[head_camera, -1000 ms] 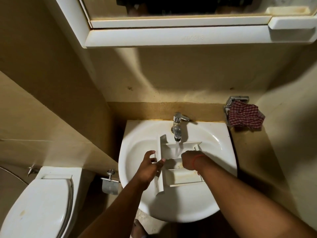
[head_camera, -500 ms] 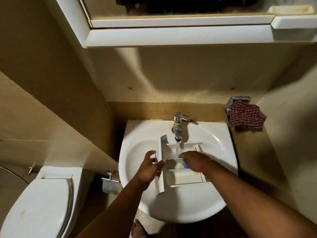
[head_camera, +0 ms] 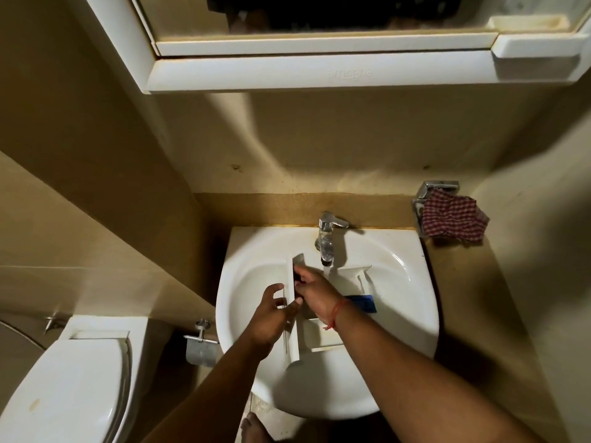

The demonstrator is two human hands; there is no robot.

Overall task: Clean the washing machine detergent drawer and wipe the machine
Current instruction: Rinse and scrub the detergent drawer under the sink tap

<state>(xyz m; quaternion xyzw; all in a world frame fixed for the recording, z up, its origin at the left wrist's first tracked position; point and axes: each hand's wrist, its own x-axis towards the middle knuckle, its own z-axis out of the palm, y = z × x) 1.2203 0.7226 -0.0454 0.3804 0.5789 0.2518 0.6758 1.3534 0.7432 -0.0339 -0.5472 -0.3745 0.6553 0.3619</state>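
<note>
The white detergent drawer [head_camera: 323, 338] lies in the white sink [head_camera: 406, 282], under the chrome tap [head_camera: 327, 241], from which water runs into the drawer's far compartment. My left hand [head_camera: 271, 314] grips the drawer's front panel at its left side, thumb over the edge. My right hand [head_camera: 315, 290] reaches across the drawer, and its fingers rest against the inside of the front panel near the far end. A blue insert [head_camera: 363, 303] shows in the drawer behind my right wrist.
A red checked cloth [head_camera: 452, 220] hangs on a chrome holder at the right wall. A toilet [head_camera: 64, 388] stands at the lower left, with a paper holder [head_camera: 200, 346] beside the sink. A white mirror cabinet [head_camera: 319, 68] overhangs the sink.
My right hand has moved left, from the middle compartment to the inner side of the front panel. The blue insert now shows more. My left hand has kept its grip.
</note>
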